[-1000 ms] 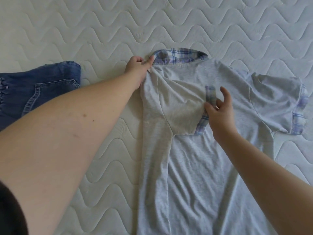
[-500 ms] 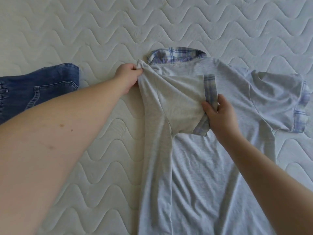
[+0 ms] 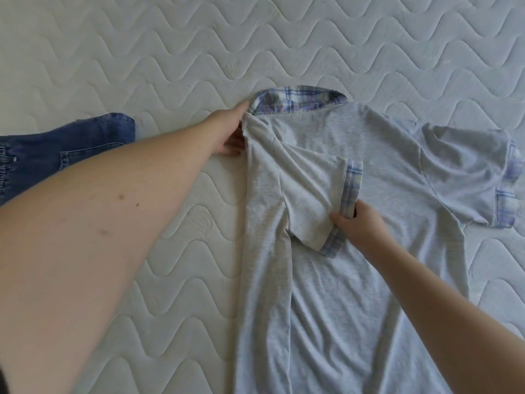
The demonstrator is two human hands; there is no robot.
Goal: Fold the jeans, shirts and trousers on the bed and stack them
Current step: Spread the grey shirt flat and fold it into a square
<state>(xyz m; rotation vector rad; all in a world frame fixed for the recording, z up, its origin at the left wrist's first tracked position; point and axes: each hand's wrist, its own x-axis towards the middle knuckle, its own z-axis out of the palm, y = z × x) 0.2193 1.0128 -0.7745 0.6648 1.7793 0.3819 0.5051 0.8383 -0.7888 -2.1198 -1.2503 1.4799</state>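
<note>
A light grey shirt (image 3: 377,172) with a blue plaid collar and plaid sleeve cuffs lies face down on the white quilted mattress (image 3: 170,52). Its left side and left sleeve are folded inward over the back. My left hand (image 3: 230,129) grips the folded shoulder edge just beside the collar, fingers tucked under the cloth. My right hand (image 3: 358,223) pinches the plaid cuff of the folded sleeve near the middle of the shirt. The right sleeve lies spread out at the far right. Blue jeans (image 3: 56,155) lie at the left edge, partly behind my left forearm.
The mattress stretches bare above the shirt and to the lower left. A dark bit of my clothing shows at the bottom left corner (image 3: 4,376).
My left hand has shifted up along the shoulder to the collar. My right hand has slid down the plaid cuff, and the folded sleeve lies flatter and more stretched.
</note>
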